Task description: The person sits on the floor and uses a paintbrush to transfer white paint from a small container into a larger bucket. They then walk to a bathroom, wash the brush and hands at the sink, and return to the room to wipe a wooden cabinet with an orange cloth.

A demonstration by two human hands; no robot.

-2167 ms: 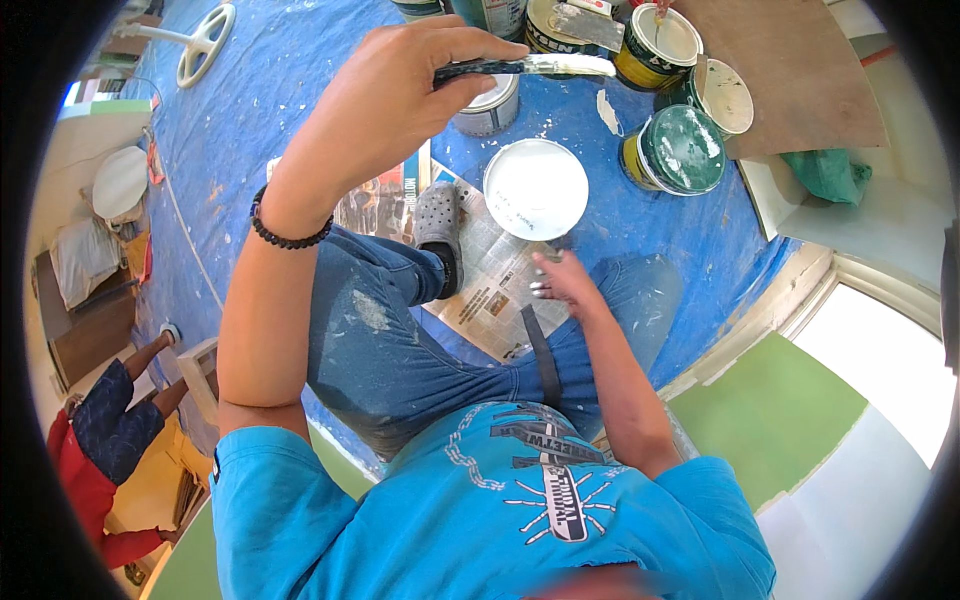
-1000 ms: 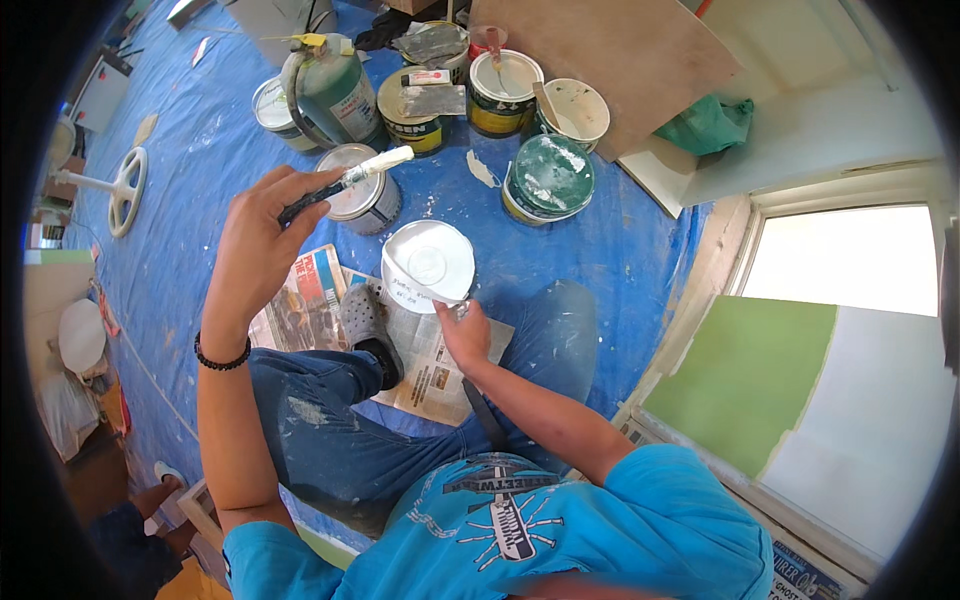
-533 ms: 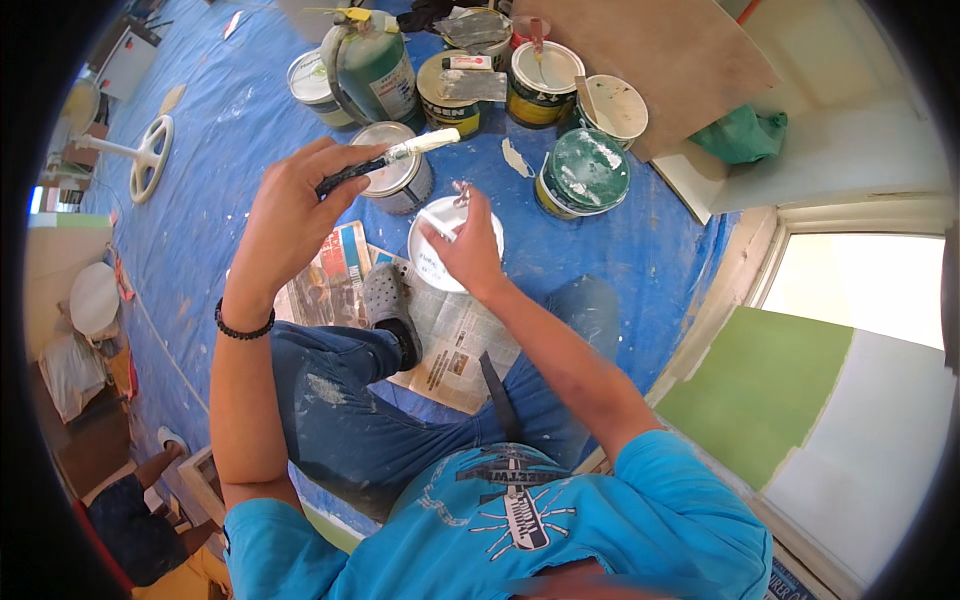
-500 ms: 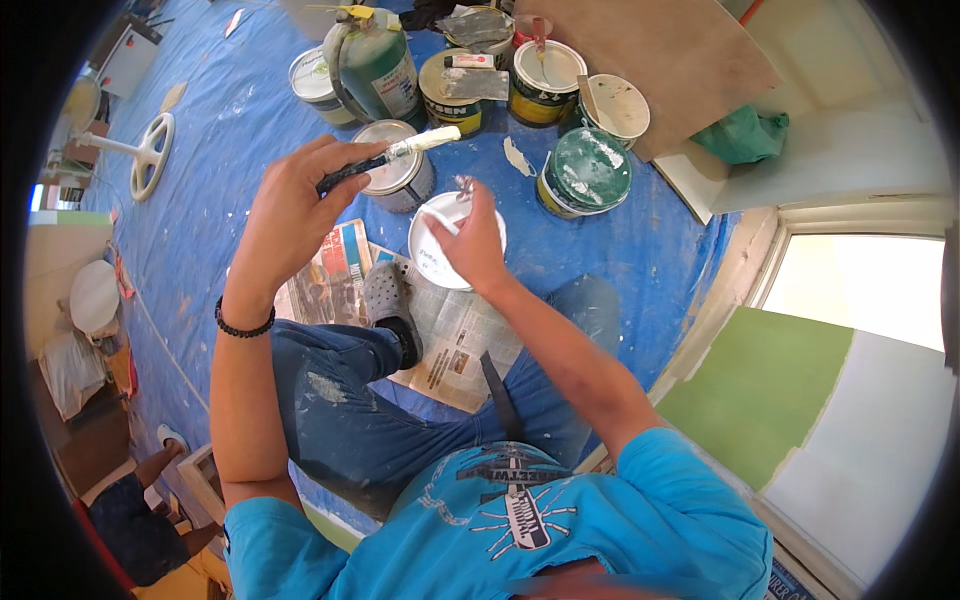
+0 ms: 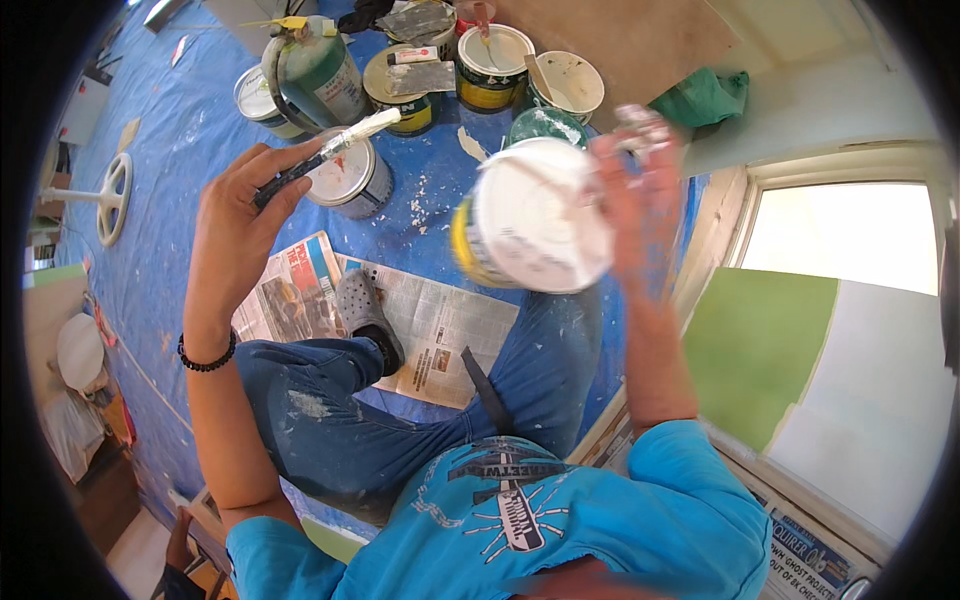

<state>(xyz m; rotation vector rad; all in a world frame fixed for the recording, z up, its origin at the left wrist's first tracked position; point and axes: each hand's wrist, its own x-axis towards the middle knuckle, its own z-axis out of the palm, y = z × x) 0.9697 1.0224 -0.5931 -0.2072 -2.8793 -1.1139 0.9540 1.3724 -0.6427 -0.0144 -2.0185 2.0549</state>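
Out over a broad blue plastic sheet [image 5: 200, 150], flecked all over with white! Over at the right, a painted panel [image 5: 760, 370] in two blocks, green and pale; at the far side, a brown board [image 5: 625, 40]. Down to the newspapers [image 5: 440, 320], spread left of centre. And big in the middle, the white-lidded bucket [image 5: 540, 215]: tilted, blurred, showing yellow on its left side, overlapping the right knee [image 5: 565, 330] and partly covering a green-lidded bucket [image 5: 545, 125] beyond. Farther left, a green tank [image 5: 325, 80] with a yellow top; nearer, a grey can [image 5: 368, 200]. On to the right hand [image 5: 640, 190], badly smeared: bent in at the fingers by the bucket's right edge, gripping it, with the exact hold too blurred to tell. Then the left hand [image 5: 240, 215], raised just beside the grey can: pinched tight, thumb against fingers, round the dark handle of a paintbrush [image 5: 328, 155]. Coated white at the tip, pointing far and right. Last, a dark beaded bracelet [image 5: 208, 362] round the left wrist.
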